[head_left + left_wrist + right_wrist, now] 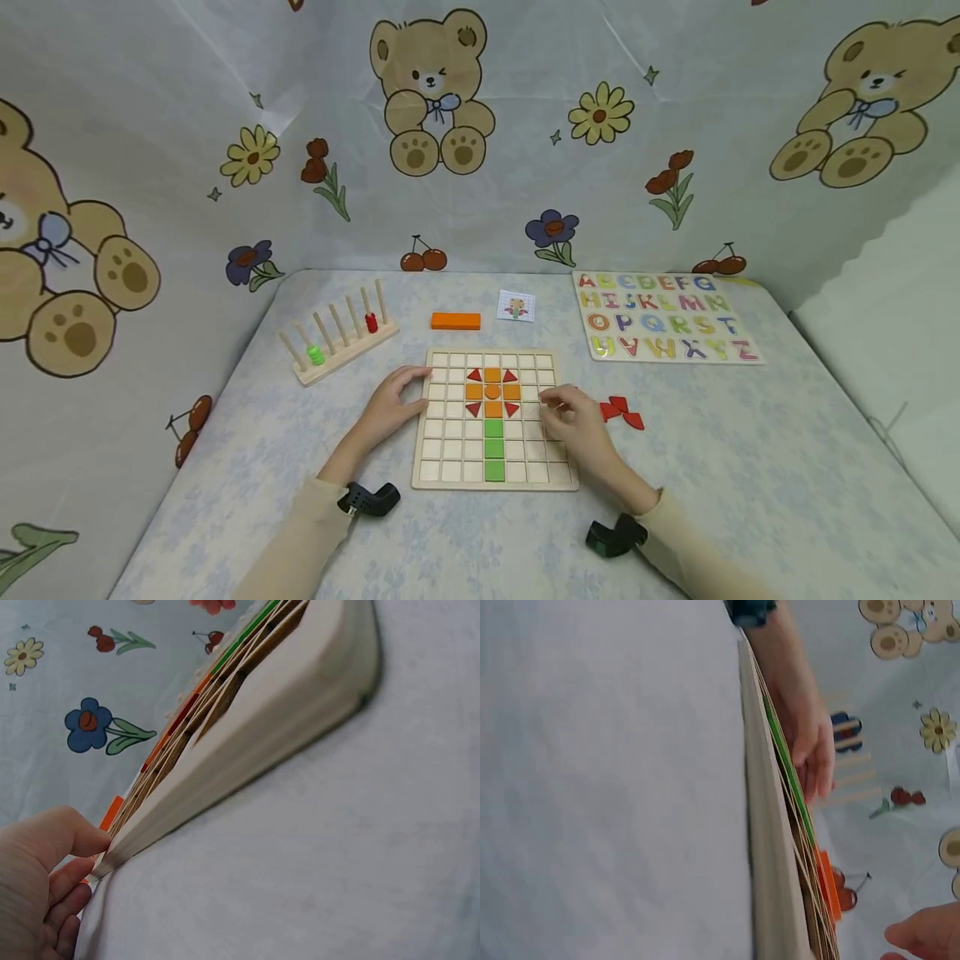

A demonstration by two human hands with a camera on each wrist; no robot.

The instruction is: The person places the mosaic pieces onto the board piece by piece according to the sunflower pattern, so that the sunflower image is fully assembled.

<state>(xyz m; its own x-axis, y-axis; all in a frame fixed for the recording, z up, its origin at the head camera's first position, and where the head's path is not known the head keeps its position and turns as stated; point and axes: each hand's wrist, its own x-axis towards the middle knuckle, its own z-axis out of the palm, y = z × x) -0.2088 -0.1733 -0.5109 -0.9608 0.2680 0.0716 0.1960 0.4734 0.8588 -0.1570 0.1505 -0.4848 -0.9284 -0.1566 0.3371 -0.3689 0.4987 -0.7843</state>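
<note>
A wooden grid board (447, 450) lies on the table with orange squares, an orange disc, red triangles and a column of green squares (494, 449) set in its cells. At its left edge my left hand (392, 404) rests, thumb and forefinger apart and touching the frame; the left wrist view shows the thumb against the board's rim (247, 772). Over the board's right side hovers my right hand (576, 421), fingertips drawn together above the cells. Whether it pinches a small piece is hidden. Several red pieces (633, 420) lie just beyond that hand.
Behind the board are an orange block (455, 322) and a small picture card (516, 306). A peg rack (348, 352) with green and red beads stands at the back left. An alphabet puzzle board (667, 317) lies at the back right, before a bear-print curtain (517, 200).
</note>
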